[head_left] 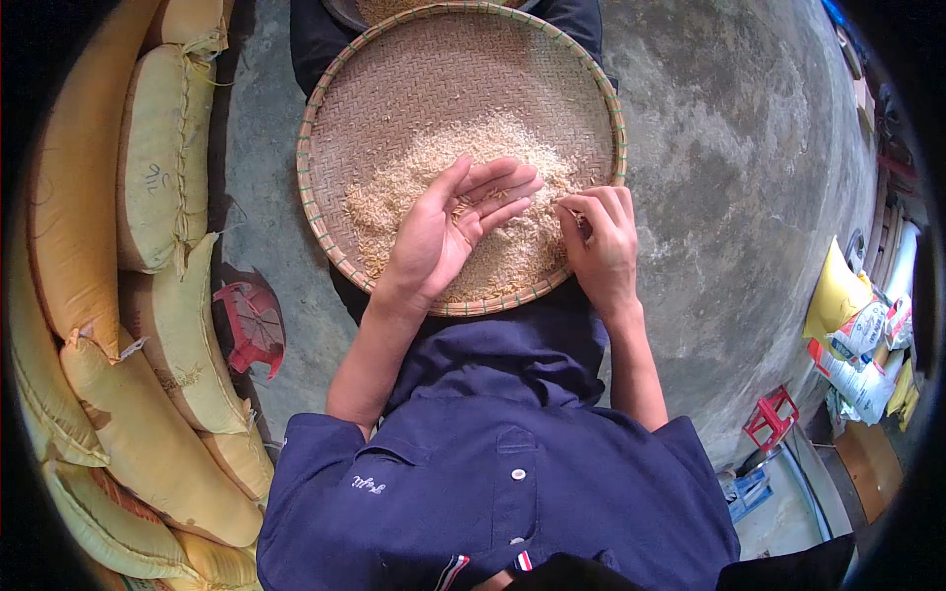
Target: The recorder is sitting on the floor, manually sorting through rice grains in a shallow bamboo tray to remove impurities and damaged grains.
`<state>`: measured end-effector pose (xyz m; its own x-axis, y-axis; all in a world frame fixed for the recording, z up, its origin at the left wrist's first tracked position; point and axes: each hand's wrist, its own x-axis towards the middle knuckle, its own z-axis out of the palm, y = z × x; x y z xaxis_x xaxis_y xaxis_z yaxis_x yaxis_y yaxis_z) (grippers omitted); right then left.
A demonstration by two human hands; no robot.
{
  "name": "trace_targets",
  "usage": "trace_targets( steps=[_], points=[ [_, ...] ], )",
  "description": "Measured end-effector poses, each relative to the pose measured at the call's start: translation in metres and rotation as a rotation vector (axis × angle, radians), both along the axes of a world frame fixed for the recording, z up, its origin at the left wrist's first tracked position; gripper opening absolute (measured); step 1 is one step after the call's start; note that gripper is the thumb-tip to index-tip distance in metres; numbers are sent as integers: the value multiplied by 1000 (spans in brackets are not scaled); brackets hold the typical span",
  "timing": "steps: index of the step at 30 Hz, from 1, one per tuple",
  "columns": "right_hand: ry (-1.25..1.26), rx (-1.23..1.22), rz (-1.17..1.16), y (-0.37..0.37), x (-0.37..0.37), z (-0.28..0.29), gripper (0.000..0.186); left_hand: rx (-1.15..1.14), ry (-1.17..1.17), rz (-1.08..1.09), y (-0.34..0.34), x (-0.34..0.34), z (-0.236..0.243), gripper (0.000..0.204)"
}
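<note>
A round woven bamboo tray (pixel 434 64) rests on my lap, its rim bound at intervals with green strips. Pale rice grains (pixel 503 261) lie in a loose heap across its near half. Over the heap, my left hand (pixel 458 212) is turned palm up, loosely cupped, with its fingers extended; several yellowish-brown grains sit in the palm and on the fingers. Just to its right, above the tray's right rim, my right hand (pixel 601 231) is closed, thumb and fingertips pinched together. Whatever is between those fingertips is too small to make out.
Beyond the tray, a dark-rimmed round container holds brownish grain (pixel 394 10). Full yellow sacks (pixel 163 158) are stacked along the left, beside a red plastic stool (pixel 251 325). On the right are another red stool (pixel 771 419) and assorted bags (pixel 852 340) on the concrete floor (pixel 729 227).
</note>
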<state>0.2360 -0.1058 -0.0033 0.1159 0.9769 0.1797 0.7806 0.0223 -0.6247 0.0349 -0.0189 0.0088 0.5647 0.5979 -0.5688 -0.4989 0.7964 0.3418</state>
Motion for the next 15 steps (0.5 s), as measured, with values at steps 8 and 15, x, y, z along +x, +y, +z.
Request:
trace_targets(
  steps=[8, 15],
  points=[
    [134, 96, -33, 12, -14, 18, 12, 19, 29, -70, -7, 14, 4, 58],
    [-52, 28, -116, -3, -4, -1, 13, -31, -20, -3, 0, 2, 5, 60]
  ],
)
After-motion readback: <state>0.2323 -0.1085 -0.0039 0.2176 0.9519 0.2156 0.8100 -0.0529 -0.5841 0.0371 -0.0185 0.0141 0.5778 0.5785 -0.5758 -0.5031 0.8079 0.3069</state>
